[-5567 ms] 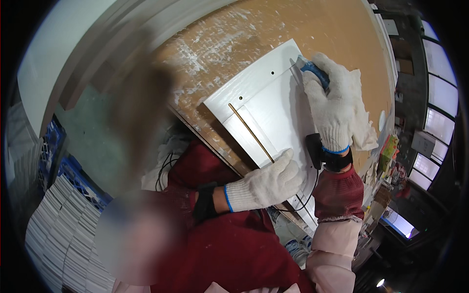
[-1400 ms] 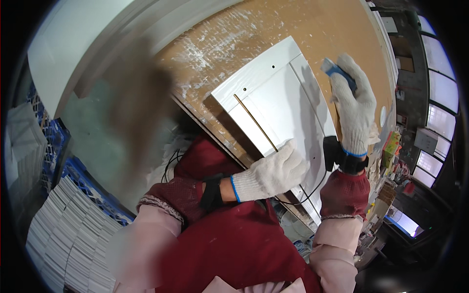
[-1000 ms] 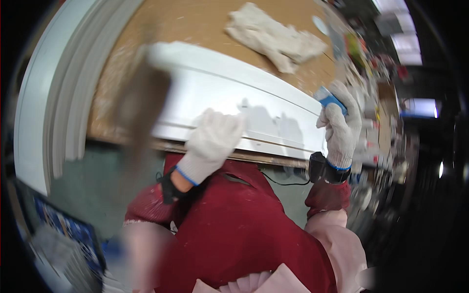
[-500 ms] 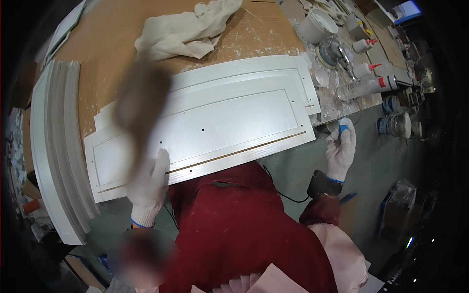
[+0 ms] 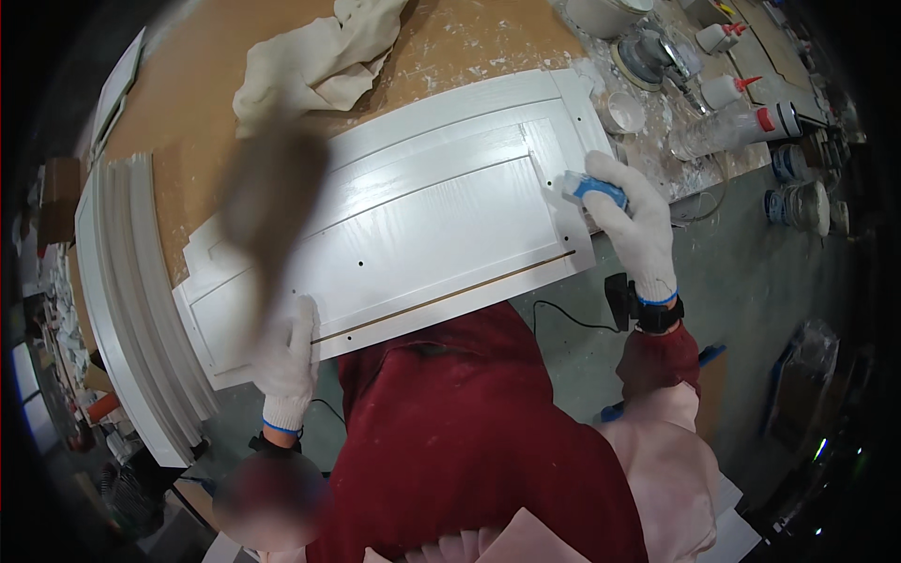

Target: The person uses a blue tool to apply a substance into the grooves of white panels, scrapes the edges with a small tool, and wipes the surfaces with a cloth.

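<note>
while the left hand (image 5: 289,361) rests at the near left edge of the upper white panel (image 5: 441,220), its thumb lying on the face, a blurred brown shape (image 5: 277,188) hides much of the rest, so whether its fingers are together or clamped on the edge cannot be told; the touch there probably steadies the panel against shifting. the right hand (image 5: 638,220) has thumb and fingers clamped on a small blue block (image 5: 596,190), gripped from the sides, likely so its pale end can point freely inward, and it is over the panel's right border, though contact with the surface is not clear. this panel lies face up, partly over a lower white panel (image 5: 460,114), its slotted near edge close to the person's red apron (image 5: 479,422), presumably to bring it within easy reach. on the bench (image 5: 488,42), a crumpled cream cloth (image 5: 324,66) lies beyond the panels, and a round sander (image 5: 643,61) and a clear bottle (image 5: 718,136) sit off to the right, perhaps to leave the middle for the panels; curved white boards (image 5: 141,310) stand stacked at the left, apparently grouped to save room
</note>
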